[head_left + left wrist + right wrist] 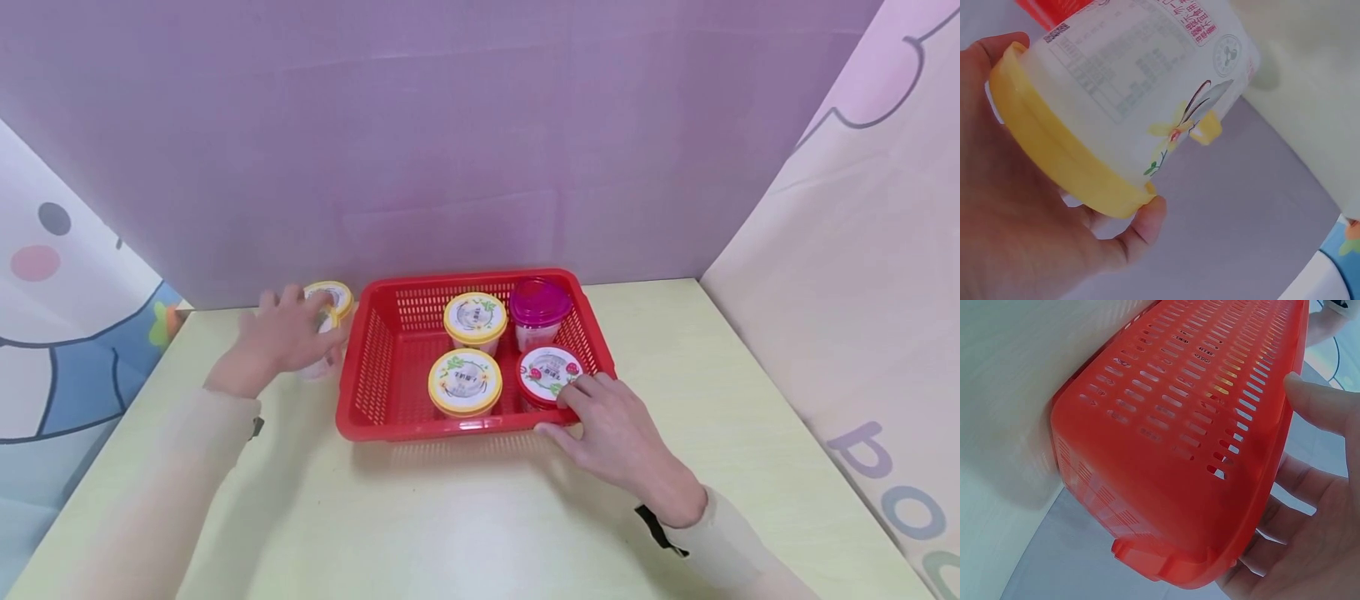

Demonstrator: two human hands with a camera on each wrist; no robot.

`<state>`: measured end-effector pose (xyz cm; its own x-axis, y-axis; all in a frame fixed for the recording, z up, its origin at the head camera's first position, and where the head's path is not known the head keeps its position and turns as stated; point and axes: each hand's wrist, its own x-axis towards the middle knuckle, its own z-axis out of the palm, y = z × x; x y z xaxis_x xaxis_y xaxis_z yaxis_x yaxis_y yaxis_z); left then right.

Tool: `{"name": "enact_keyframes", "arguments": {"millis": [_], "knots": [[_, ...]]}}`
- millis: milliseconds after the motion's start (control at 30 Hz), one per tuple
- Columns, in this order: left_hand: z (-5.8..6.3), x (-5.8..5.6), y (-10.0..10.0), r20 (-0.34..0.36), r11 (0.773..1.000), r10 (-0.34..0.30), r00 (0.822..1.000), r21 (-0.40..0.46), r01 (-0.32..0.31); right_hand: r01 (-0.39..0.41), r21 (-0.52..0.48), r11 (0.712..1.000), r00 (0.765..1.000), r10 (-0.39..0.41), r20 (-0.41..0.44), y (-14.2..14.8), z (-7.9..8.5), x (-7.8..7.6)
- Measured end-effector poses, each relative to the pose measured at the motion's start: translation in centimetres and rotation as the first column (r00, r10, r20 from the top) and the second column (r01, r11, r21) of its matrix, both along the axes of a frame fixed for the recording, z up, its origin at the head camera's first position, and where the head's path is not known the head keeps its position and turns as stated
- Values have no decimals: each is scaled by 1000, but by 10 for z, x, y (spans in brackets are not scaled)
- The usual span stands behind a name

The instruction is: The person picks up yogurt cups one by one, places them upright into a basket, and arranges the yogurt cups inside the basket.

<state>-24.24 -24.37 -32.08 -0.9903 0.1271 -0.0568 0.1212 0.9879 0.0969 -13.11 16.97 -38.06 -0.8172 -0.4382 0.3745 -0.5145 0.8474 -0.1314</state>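
Observation:
My left hand (281,337) is to the left of the red plastic basket (347,427). It grips a tub (1141,75) by its yellow lid (1060,147), thumb and fingertips at opposite edges of the lid. Behind it stands another yellow-lidded tub (330,292). My right hand (618,429) holds the basket's near right rim, thumb outside and fingers over the edge, beside a red-lidded tub (550,372). Also in the basket are two yellow-lidded tubs, one in front (465,382) and one behind (476,317), and a tub with a magenta lid (540,302) at the back right.
The basket rests on a pale wooden table (450,525). A purple cloth wall (450,142) rises behind it, and printed panels flank the table, a left one (82,333) and a right one (862,292).

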Motion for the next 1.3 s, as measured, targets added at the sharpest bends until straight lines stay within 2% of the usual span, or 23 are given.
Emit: {"name": "enact_keyframes", "arguments": {"millis": [333, 800, 1067, 1300], "knots": [[21, -5, 4, -12, 1000, -18, 1000, -16, 18, -4, 6, 1000, 1000, 4, 0, 0, 0, 0], [52, -11, 17, -55, 1000, -10, 998, 22, 11, -7, 10, 1000, 1000, 7, 1, 0, 1, -1], [63, -14, 31, -72, 999, -31, 997, 23, 33, -7, 7, 1000, 1000, 7, -1, 0, 1, -1], [64, -19, 47, -57, 999, -40, 998, 35, 42, -8, 2, 1000, 1000, 8, -5, 0, 0, -1]]}}
